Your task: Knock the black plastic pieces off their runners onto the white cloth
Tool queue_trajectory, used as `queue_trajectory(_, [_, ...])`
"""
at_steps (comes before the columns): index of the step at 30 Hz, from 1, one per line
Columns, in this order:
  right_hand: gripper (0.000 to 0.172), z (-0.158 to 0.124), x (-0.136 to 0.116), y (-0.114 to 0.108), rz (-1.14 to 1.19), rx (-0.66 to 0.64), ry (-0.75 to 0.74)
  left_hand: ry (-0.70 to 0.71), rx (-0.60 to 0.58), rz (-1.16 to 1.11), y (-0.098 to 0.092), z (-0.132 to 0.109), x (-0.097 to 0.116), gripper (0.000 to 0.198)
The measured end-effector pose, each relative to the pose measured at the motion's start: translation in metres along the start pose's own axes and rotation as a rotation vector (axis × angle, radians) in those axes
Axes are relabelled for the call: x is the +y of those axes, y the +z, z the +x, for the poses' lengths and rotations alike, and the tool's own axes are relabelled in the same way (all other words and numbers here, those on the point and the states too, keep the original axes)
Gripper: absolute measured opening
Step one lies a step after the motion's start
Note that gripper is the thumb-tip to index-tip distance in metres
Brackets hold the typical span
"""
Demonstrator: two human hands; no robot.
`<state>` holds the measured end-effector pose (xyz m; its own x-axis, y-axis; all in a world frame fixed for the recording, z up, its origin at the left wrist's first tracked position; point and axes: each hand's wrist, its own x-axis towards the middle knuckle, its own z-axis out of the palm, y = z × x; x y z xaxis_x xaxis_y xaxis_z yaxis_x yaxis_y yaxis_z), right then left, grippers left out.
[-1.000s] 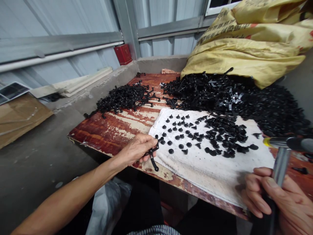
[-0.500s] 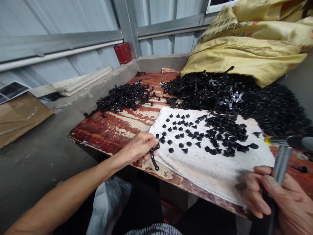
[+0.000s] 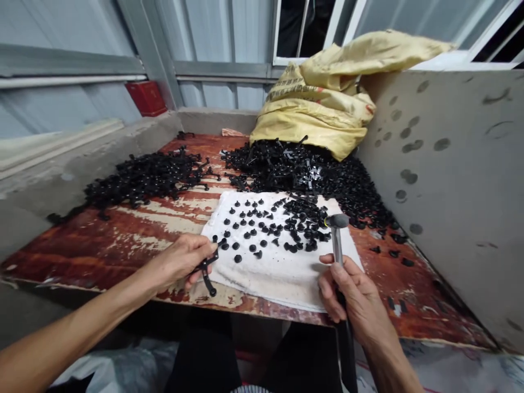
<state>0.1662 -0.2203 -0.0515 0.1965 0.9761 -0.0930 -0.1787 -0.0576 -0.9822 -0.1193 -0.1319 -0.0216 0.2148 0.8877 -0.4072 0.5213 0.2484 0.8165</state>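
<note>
My left hand [image 3: 190, 259] pinches a black jointed bracket [image 3: 209, 284] at the left edge of a white cloth [image 3: 278, 289]. One end of the bracket hangs below my fingers; the rest is partly hidden by them. In my right hand [image 3: 352, 289] is a small hammer [image 3: 337, 240], its head up and its black grip running down past my palm. On the cloth stand several small black round-based studs [image 3: 238, 258], spaced apart on the left. Toward the right of the cloth they lie in a loose heap [image 3: 301, 224].
A pile of black brackets [image 3: 143, 177] lies on the worn red tabletop [image 3: 135, 229] at left. Behind the cloth, a larger black heap [image 3: 282, 164] spills from a yellow woven sack [image 3: 303, 120]. A grey panel [image 3: 458, 180] bounds the right side; a red box [image 3: 146, 98] sits in the back corner.
The view has swung right and drawn back, showing the grey panel and more of the tabletop. Both hands keep their holds on the bracket and the hammer.
</note>
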Motion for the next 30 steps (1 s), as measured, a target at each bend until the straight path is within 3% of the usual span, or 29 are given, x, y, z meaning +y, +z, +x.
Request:
queue_trajectory(5, [0.036,-0.007,-0.008,0.006,-0.510,-0.170,-0.073,-0.016,-0.029,0.055,0.001,-0.004,0.006,0.034])
queue_trajectory(9, [0.037,0.001,-0.010,0.029,-0.843,-0.291,-0.431,-0.042,0.012,0.041,0.001,-0.001,0.008,0.029])
queue_trajectory(12, [0.043,0.010,-0.012,0.049,-0.919,-0.338,-0.738,-0.030,0.002,0.024,0.001,0.001,0.006,0.030])
queue_trajectory(14, [0.048,0.015,-0.010,0.058,-0.958,-0.333,-0.863,-0.021,-0.003,0.030,0.002,0.002,0.004,0.029])
queue_trajectory(21, [0.054,0.030,-0.003,0.064,-1.294,-0.408,-0.893,-0.033,0.000,0.051,0.000,-0.003,0.010,0.033])
queue_trajectory(27, [0.054,0.021,-0.030,0.065,-1.091,-0.355,-0.955,0.004,-0.023,0.057,-0.002,-0.004,0.010,0.034])
queue_trajectory(30, [0.063,0.019,-0.026,0.068,-1.076,-0.343,-0.877,0.000,-0.029,0.037,-0.003,-0.002,0.007,0.032])
